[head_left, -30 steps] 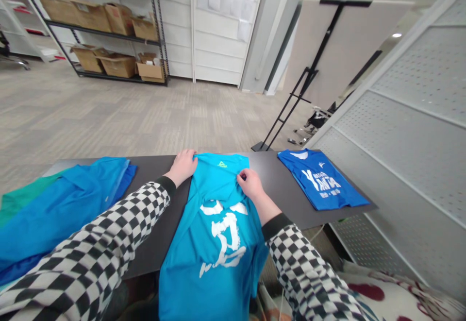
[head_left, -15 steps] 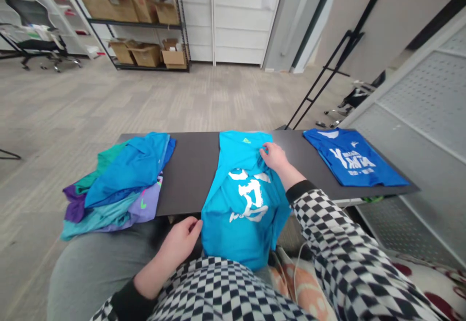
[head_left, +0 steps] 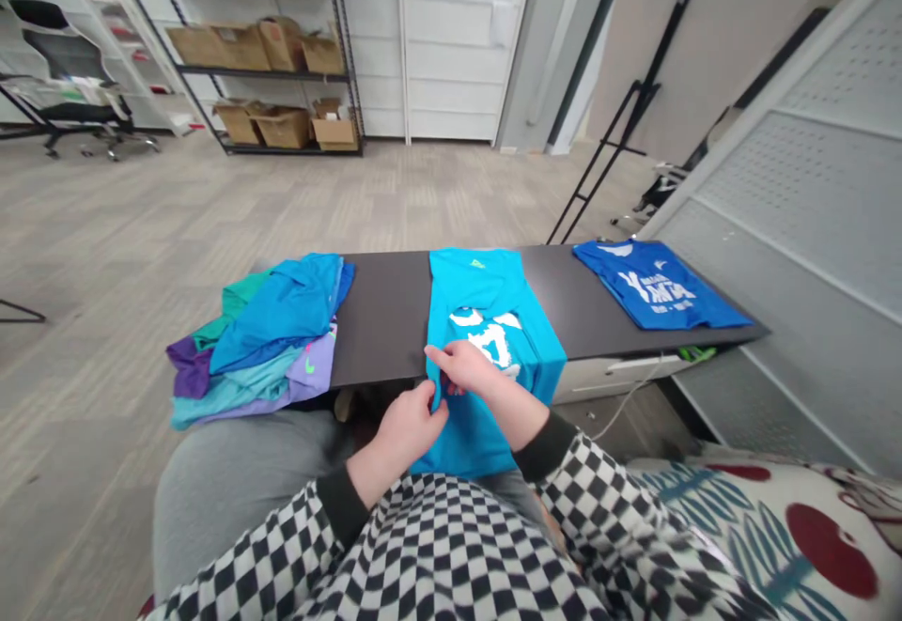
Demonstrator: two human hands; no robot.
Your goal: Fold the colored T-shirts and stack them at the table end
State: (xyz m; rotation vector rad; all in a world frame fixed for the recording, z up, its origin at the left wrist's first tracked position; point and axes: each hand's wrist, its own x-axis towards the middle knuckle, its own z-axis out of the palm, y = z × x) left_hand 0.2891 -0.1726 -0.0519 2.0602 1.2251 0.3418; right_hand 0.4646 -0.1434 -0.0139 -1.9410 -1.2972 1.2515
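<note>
A turquoise T-shirt (head_left: 479,278) with a white print lies lengthwise across the dark table (head_left: 384,311), its near part hanging over the front edge onto my lap. My left hand (head_left: 415,419) pinches the shirt's left edge just off the table. Right beside it, my right hand (head_left: 461,367) crosses over the print and grips the same left edge, its fingertips partly hidden. One side of the shirt is folded inward over part of the print.
A loose heap of clothes (head_left: 274,320) in blue, green, purple and teal covers the table's left end. A folded royal-blue T-shirt (head_left: 655,287) lies at the right end, near a grey perforated panel (head_left: 796,179). Patterned fabric (head_left: 768,518) is at lower right.
My right hand has come from the shirt's far right side to its left edge, next to my left hand. My left hand has moved slightly right and up. The view has shifted.
</note>
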